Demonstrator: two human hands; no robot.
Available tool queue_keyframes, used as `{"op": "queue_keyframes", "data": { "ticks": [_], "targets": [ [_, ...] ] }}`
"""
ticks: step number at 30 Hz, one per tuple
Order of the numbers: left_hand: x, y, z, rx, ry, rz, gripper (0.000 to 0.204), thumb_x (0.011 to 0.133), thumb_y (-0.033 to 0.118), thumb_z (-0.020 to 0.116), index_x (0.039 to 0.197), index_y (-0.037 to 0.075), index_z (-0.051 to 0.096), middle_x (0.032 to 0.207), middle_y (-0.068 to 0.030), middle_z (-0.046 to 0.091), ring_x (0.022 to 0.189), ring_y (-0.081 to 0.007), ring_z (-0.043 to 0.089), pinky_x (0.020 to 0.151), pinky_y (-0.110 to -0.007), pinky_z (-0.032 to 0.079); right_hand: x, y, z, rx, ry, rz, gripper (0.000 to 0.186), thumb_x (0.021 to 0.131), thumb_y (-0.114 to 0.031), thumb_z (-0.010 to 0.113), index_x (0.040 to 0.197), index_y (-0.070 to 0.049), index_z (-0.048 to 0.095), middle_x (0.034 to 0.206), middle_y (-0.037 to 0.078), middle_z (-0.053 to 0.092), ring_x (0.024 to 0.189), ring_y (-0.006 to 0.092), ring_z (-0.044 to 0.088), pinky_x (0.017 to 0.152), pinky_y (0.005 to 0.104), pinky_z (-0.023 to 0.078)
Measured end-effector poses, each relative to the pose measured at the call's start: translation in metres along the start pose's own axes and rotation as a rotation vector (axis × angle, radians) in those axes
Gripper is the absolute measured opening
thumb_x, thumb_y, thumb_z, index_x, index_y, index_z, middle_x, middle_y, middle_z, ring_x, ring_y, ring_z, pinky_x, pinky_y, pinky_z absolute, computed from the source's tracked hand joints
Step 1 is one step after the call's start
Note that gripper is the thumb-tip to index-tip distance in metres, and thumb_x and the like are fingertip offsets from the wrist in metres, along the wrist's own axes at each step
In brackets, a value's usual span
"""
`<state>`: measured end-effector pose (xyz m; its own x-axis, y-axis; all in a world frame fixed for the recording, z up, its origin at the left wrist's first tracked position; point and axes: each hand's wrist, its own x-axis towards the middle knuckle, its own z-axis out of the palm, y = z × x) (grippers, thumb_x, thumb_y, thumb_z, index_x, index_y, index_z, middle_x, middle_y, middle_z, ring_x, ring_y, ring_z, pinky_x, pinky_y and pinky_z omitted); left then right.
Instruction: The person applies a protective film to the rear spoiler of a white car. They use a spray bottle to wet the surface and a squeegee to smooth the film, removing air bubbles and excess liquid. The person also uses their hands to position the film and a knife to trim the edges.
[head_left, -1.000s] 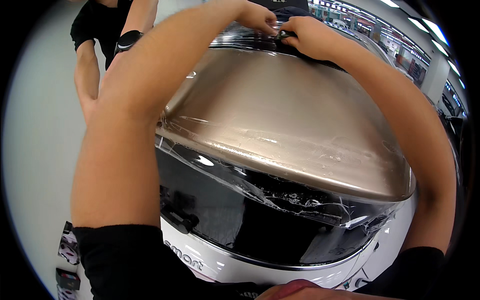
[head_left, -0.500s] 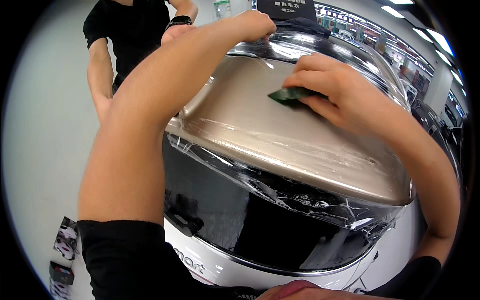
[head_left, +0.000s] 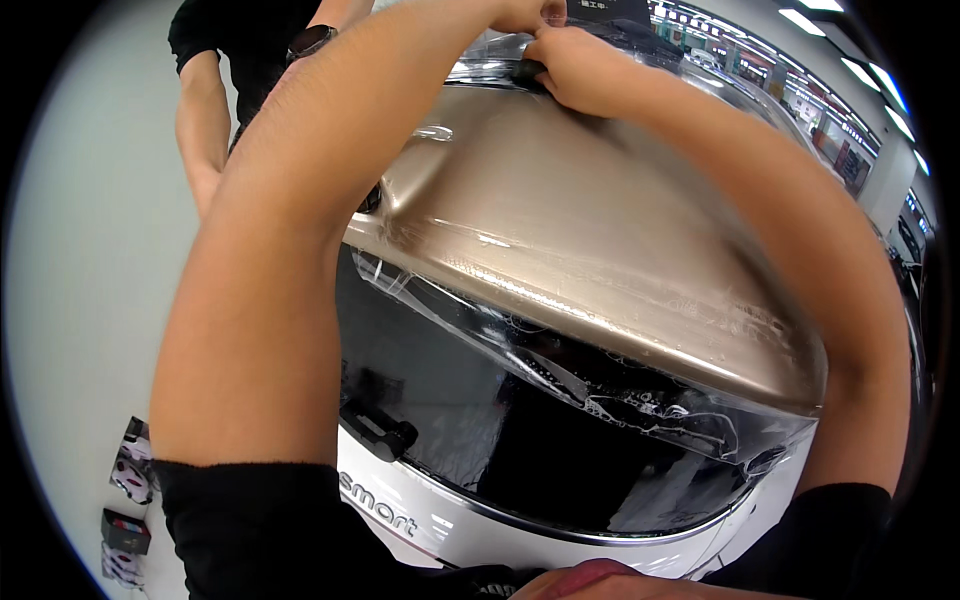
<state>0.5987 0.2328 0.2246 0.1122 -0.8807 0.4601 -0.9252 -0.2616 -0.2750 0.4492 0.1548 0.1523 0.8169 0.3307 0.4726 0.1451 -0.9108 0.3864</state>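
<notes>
Bronze panel (head_left: 600, 210) central; over it, clear film (head_left: 655, 400), long lower edge roughly 10-to-4 o'clock, probably soft, slippery: take its loose margin. At 12, your right hand (head_left: 580, 75) pinches a dark tool (head_left: 530, 70), likely light, tip toward 9; your left hand's (head_left: 530, 14) grip: cannot tell.

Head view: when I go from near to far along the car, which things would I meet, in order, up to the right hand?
White body panel, black window, gold panel, right hand.
</notes>
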Motion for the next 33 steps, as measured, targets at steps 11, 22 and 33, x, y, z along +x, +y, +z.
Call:
{"op": "queue_keyframes", "data": {
  "ticks": [11, 22, 33],
  "targets": [
    [-0.093, 0.114, -0.058, 0.364, -0.647, 0.137, 0.015, 0.090, 0.014, 0.062, 0.097, 0.010, 0.075, 0.097, -0.0108, 0.075, 0.095, -0.0332, 0.071, 0.079, -0.044, 0.055, 0.000, 0.035, -0.015, 0.019, -0.057, 0.102, 0.030, 0.091, -0.015, 0.066, 0.117, 0.000, 0.068, 0.104, 0.022, 0.069, 0.103, 0.0400, 0.065, 0.092, 0.0452, 0.052],
    [-0.149, 0.115, -0.038, -0.102, -0.317, 0.010, 0.041, 0.102, 0.012, 0.045, 0.142, 0.003, 0.053, 0.142, -0.0198, 0.056, 0.130, -0.0392, 0.053, 0.111, -0.044, 0.041, -0.203, -0.024, -0.173, 0.318, -0.262, 0.093, 0.027, 0.086, -0.004, 0.068, 0.112, 0.000, 0.067, 0.099, 0.013, 0.063, 0.098, 0.0281, 0.063, 0.089, 0.0406, 0.050],
    [-0.088, 0.131, -0.036, -0.014, -0.293, 0.061, 0.047, 0.084, -0.003, 0.048, 0.127, 0.002, 0.067, 0.126, -0.0217, 0.067, 0.120, -0.0386, 0.061, 0.105, -0.044, 0.046, -0.240, 0.076, -0.097, 0.032, -0.007, 0.316, 0.027, 0.093, -0.012, 0.063, 0.115, 0.003, 0.064, 0.108, 0.019, 0.063, 0.103, 0.0404, 0.060, 0.090, 0.0439, 0.048]
  ]
}}
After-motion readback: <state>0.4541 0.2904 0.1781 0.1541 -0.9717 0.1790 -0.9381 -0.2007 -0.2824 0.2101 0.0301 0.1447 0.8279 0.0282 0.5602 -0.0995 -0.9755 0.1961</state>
